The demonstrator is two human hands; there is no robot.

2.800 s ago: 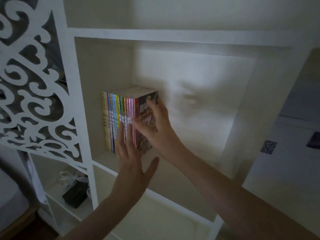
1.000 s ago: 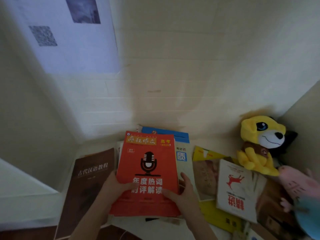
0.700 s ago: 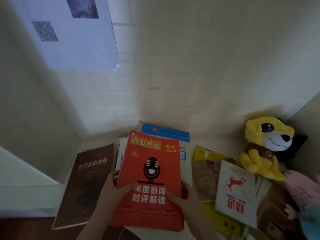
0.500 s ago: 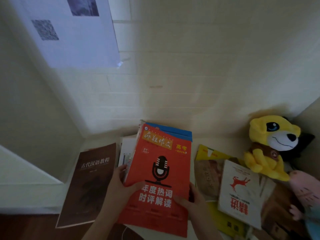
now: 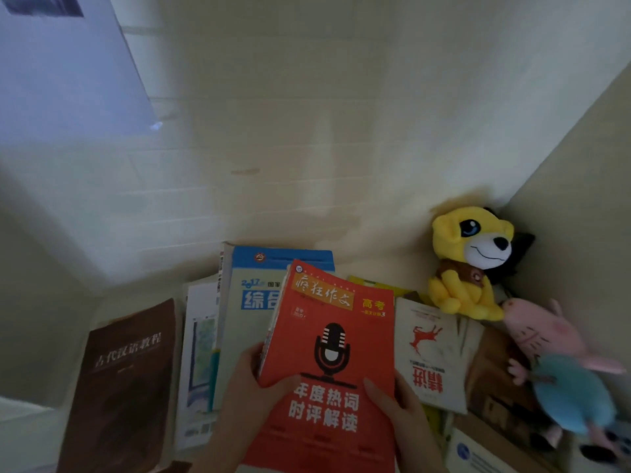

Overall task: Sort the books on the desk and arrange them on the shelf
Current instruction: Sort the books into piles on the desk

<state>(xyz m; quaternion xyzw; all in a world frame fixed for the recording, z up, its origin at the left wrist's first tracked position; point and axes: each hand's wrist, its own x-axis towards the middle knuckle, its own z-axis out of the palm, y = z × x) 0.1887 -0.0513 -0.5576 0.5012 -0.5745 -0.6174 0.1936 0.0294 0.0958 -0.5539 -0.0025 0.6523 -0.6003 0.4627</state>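
Spreading across the bottom of the view, the desk carries a scatter of books. The red book, a microphone on its cover, is held up over the pile. A brown book lies flat to its left, a blue-topped book shows behind it, and a white book with a red deer lies to its right. A yellow plush dog sits in the corner beside a pink and blue plush. The left hand grips the red book's left edge and the right hand its lower right edge, both with the thumb on the cover.
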